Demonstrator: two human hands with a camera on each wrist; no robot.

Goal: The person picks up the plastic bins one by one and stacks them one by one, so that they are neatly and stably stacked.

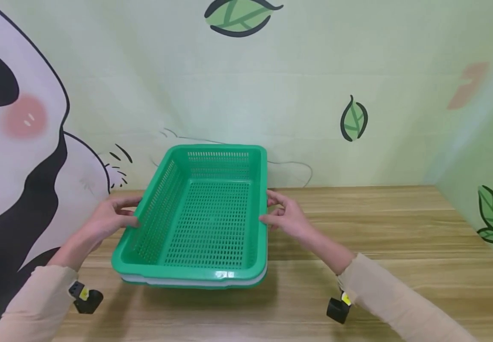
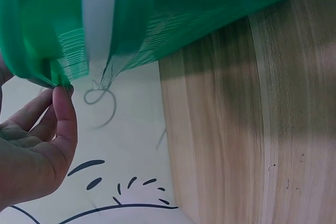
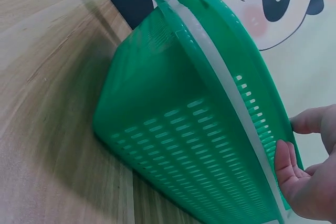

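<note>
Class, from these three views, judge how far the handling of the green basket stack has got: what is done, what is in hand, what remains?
Done: the nested stack of green baskets with a white layer between stands tilted on the wooden table. In hand: the left hand and right hand touch the top basket's side rims. Left: no layer looks separated yet.

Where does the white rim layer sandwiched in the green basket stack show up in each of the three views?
Head: the white rim layer runs as a thin strip under the top green basket along the near edge.
Left wrist: a blurred white band crossing the green, upper left.
Right wrist: a white stripe running diagonally between green rims.
Shared landmark: the wooden table, also the panda wall mural.
</note>
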